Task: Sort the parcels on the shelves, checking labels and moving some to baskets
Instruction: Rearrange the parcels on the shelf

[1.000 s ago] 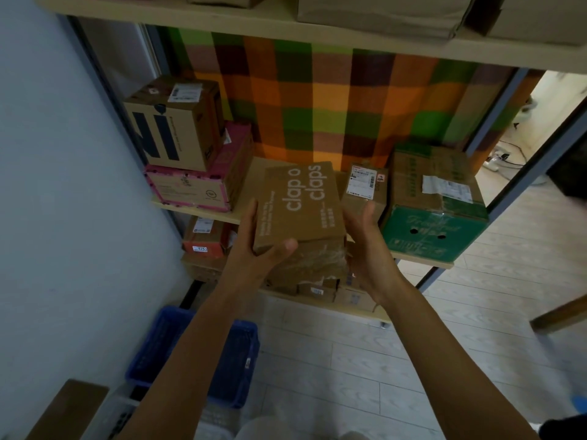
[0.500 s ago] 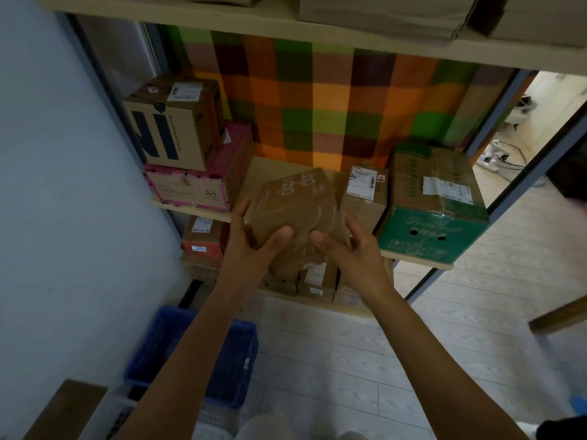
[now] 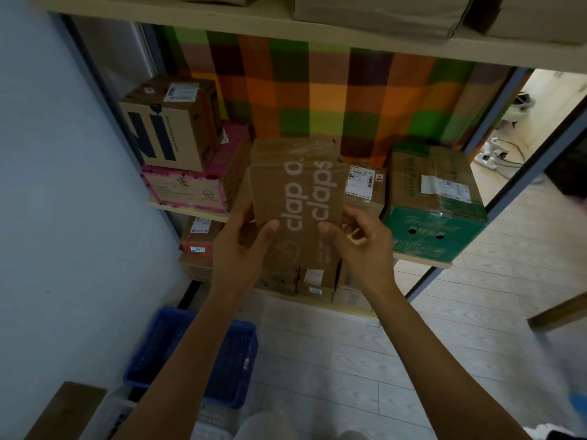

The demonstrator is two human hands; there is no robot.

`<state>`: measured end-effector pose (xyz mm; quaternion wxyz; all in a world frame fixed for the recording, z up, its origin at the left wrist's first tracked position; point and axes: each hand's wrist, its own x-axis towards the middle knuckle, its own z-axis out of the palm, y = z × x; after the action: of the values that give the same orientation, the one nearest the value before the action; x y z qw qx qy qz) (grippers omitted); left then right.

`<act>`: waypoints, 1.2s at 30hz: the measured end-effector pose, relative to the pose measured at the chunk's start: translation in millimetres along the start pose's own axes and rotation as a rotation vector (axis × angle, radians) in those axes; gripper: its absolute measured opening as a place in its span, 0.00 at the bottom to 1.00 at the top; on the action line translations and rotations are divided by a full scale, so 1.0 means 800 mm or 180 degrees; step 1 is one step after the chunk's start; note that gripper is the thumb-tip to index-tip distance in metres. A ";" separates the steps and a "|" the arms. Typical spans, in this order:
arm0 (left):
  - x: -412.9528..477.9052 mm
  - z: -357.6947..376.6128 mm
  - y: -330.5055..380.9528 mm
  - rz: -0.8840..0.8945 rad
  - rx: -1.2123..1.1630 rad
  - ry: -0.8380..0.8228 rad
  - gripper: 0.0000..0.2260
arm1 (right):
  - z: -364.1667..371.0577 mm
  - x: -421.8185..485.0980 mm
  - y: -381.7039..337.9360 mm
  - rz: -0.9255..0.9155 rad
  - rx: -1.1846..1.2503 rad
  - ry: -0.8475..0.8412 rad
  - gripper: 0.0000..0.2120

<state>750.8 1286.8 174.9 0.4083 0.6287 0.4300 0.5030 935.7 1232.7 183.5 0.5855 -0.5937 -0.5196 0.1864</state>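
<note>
Label-check step, I'm guessing; left hand and right hand both gripping box, fingers curling round its lower end, holding it up in front of shelf; no label showing on this face; next probably needing a flip, or lowering into basket below.

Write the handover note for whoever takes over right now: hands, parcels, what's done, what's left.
Left hand: grips the clap box by its left edge, thumb on the printed face.
Right hand: grips the right edge likewise.
Parcels: clap box held in front of the middle shelf. NI box sits on pink box at the shelf's left; small box and green box at its right. Blue basket on the floor, lower left.
Done: one box in hand; no shipping label shows on the face in view.
Left: find its label, shelve or basket it, then check the others.
</note>
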 end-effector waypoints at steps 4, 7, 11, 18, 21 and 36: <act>-0.004 0.000 -0.001 -0.0126 -0.0167 0.0003 0.30 | -0.003 0.005 -0.006 0.0326 0.0114 -0.0181 0.22; -0.009 0.004 0.005 -0.0065 -0.0508 -0.0074 0.41 | -0.009 0.012 -0.017 0.0897 0.0787 -0.0662 0.24; -0.010 0.002 0.004 -0.0022 -0.0691 -0.0708 0.44 | -0.018 0.014 -0.013 0.1182 0.0929 -0.0997 0.42; -0.009 0.012 0.002 0.0284 -0.0222 -0.0407 0.29 | -0.010 0.000 -0.014 0.0891 0.0590 -0.0937 0.28; -0.008 0.016 0.006 0.0278 -0.0199 -0.0377 0.24 | -0.004 -0.002 -0.013 0.0868 0.0380 -0.0671 0.32; -0.009 0.021 -0.016 0.0526 0.0079 0.0266 0.30 | 0.007 -0.004 -0.017 0.1149 0.0618 -0.0343 0.24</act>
<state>764.5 1282.8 158.1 0.3393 0.6455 0.3995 0.5555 924.1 1229.8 192.6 0.5684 -0.6071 -0.4150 0.3689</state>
